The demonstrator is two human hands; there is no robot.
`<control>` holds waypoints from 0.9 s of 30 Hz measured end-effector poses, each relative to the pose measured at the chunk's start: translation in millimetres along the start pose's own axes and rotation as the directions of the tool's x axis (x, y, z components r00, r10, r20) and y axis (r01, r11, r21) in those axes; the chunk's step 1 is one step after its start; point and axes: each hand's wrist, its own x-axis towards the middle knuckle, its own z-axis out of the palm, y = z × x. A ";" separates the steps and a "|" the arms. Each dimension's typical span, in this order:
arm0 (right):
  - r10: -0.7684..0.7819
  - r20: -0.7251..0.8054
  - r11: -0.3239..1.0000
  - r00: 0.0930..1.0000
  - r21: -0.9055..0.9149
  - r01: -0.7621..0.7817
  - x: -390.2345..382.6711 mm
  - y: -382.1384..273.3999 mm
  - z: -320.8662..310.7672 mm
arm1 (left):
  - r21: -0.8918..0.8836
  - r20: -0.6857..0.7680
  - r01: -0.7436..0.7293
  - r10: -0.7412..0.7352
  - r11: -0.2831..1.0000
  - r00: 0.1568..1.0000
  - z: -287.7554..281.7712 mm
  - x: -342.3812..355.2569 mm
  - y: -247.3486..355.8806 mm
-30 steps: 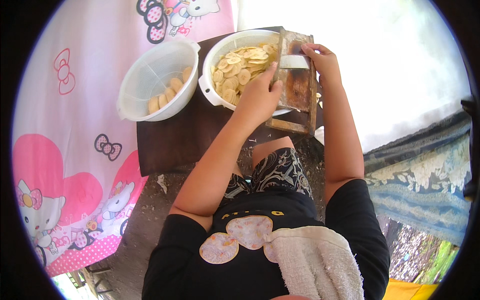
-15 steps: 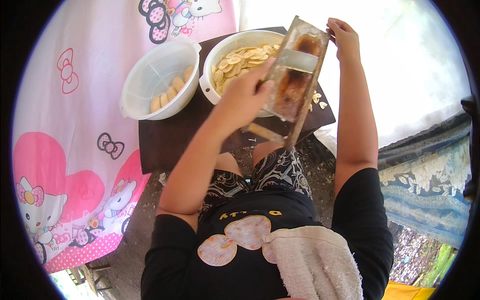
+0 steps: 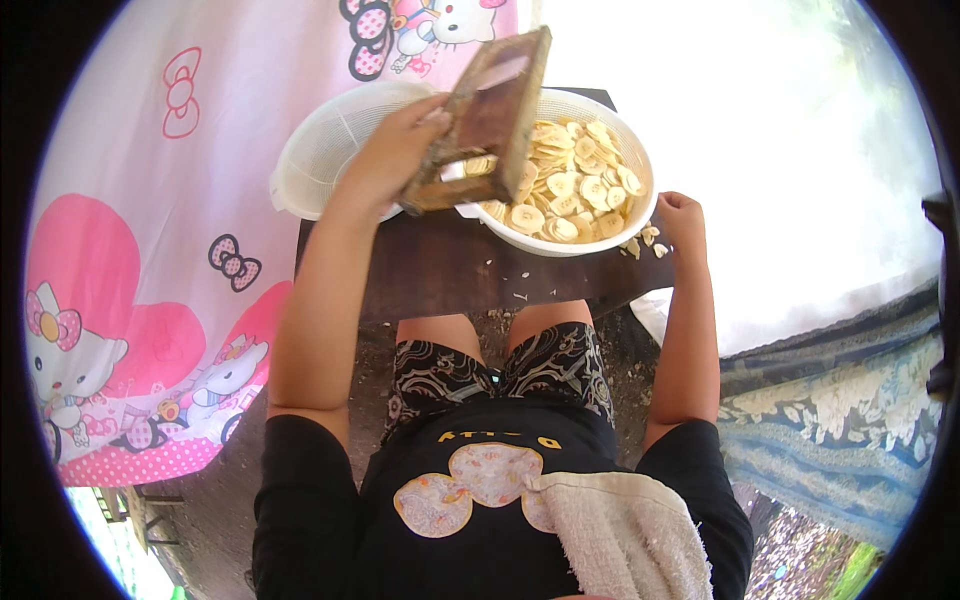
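Wooden slicer [image 3: 497, 115] sits upper centre, tilted: rectangular frame, brown-stained face, pale strip [image 3: 505, 74] across it. Left hand [image 3: 405, 140] clamps its left edge. Thin round slices [image 3: 575, 185] (pale yellow) heap in a white plastic basin [image 3: 545, 246], right of centre. Right hand [image 3: 682, 216], fingers curled together, is just beside it.

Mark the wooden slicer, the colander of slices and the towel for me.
Wooden slicer [image 3: 492, 115]: head view, on the middle of its board.
Colander of slices [image 3: 590, 249]: head view, on its near rim.
Towel [image 3: 625, 525]: head view, on the middle of its hanging cloth.
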 end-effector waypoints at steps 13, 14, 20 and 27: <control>-0.202 0.006 0.978 0.979 0.056 0.201 -31.0 -6.0 -12.8 | 0.758 -0.051 -0.089 0.195 0.646 0.979 61.6 4.8 -32.1; -0.174 0.017 0.984 0.985 0.036 0.173 -34.7 -5.2 -12.7 | 0.768 -0.080 -0.089 0.233 0.634 0.969 50.7 10.1 -32.9; -0.138 0.118 0.990 0.983 0.039 0.135 -56.5 9.1 -2.1 | 0.897 -0.091 0.075 0.017 0.435 0.996 -94.1 69.2 -50.5; -0.092 -0.109 0.958 0.990 0.263 0.118 -70.8 23.2 -7.9 | 0.987 0.036 0.076 -0.656 0.142 0.754 -153.1 66.5 -92.2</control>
